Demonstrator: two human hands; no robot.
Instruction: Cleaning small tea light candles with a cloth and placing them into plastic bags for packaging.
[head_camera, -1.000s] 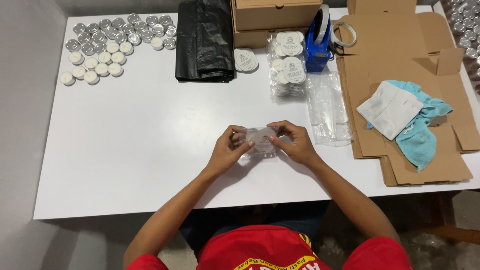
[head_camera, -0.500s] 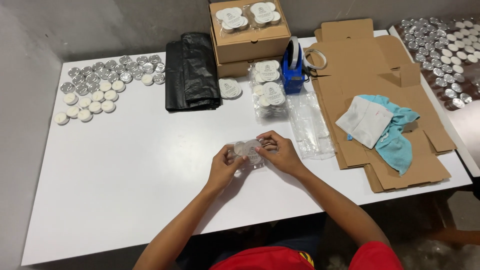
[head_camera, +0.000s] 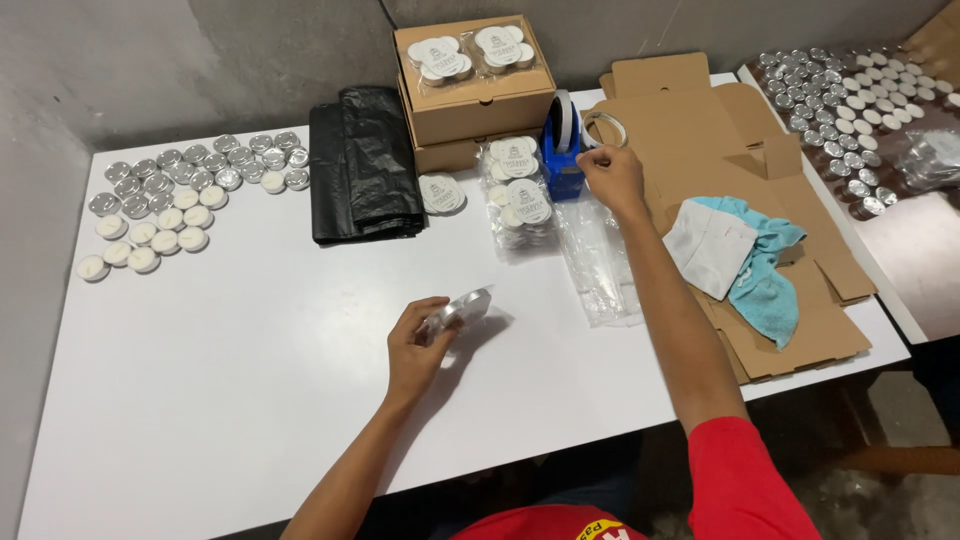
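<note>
One candle pack (head_camera: 462, 308), left hand (head_camera: 418, 345), two boxes (head_camera: 474, 85)

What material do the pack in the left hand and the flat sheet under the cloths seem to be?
The pack in the left hand looks like thin clear plastic film, glossy, around silvery metal-looking cups. The flat sheet looks like brown corrugated cardboard, matt, with cut flaps and fold lines; the cloths lie on it.

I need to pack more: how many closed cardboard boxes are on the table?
2, stacked at the back edge: the top box carries two candle packs; the lower box sits beneath it, mostly hidden. The flat cardboard to their right is unfolded, not counted.
</note>
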